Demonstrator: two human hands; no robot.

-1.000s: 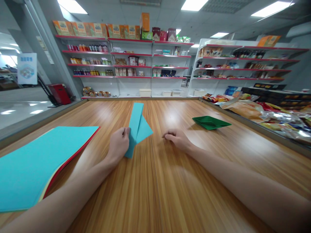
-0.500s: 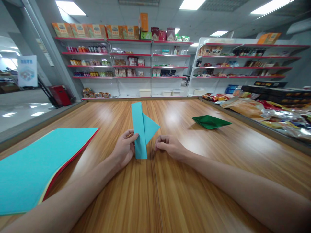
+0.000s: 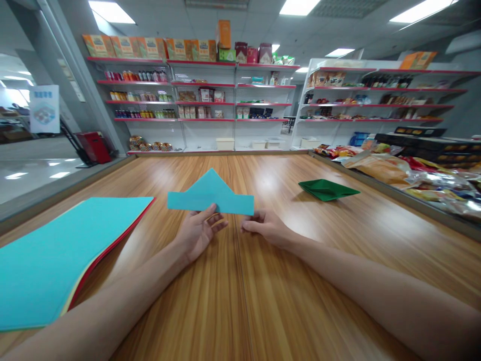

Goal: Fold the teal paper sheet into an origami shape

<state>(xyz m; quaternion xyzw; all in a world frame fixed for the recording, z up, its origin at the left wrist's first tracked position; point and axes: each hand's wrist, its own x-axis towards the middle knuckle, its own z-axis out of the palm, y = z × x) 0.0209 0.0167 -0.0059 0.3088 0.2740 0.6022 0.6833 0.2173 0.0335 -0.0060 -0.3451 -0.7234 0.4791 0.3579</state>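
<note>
Folded blue paper (image 3: 210, 194) is up over the table (image 3: 210, 311), just left of mid-frame, pointy bit on top and a flat band below. The left hand (image 3: 200, 229) has it pinched at the bottom edge, thumb in front, other fingers kinda loose underneath. The right hand (image 3: 268, 226) is half curled right by the band's right end; can't tell from here if it's gripping. A green fold (image 3: 327, 190) sits right of center, a stack (image 3: 75, 245) of sheets, blue on top, lower left. Snacks (image 3: 379, 169) pile up at the right edge.
</note>
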